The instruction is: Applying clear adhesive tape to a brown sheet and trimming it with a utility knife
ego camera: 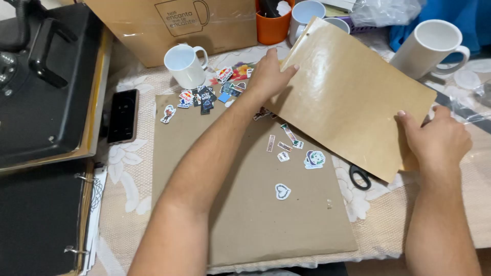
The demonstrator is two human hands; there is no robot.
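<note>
Brown and glossy, a stiff rectangular kraft-paper sheet (348, 97) is held tilted in the upper right of the frame, lifted off the table with both hands. The left hand (269, 76) grips its left edge near the top centre of the frame, fingers curled over the rim and thumb against the face of the sheet; the right hand (440, 140) clasps its lower right corner at the right side, thumb on top and the other fingers hidden behind. Beneath the left forearm a larger matte brown cardboard sheet (245, 214) lies flat across the centre, on a lace-patterned tablecloth (123, 184). Small colourful die-cut stickers (204, 97) cluster at the cardboard's upper edge, just beside a white ceramic mug (185, 65); a few more are scattered near the middle, among them a heart-shaped sticker (282, 191). Black-handled scissors (360, 177) peek out just below the held sheet's lower edge. A black smartphone (123, 116) lies left of the cardboard, beside a black heat-press machine (46, 82) in the upper left. A second white mug (429, 48) stands at the upper right, and an orange cup (273, 25) at the top centre.
</note>
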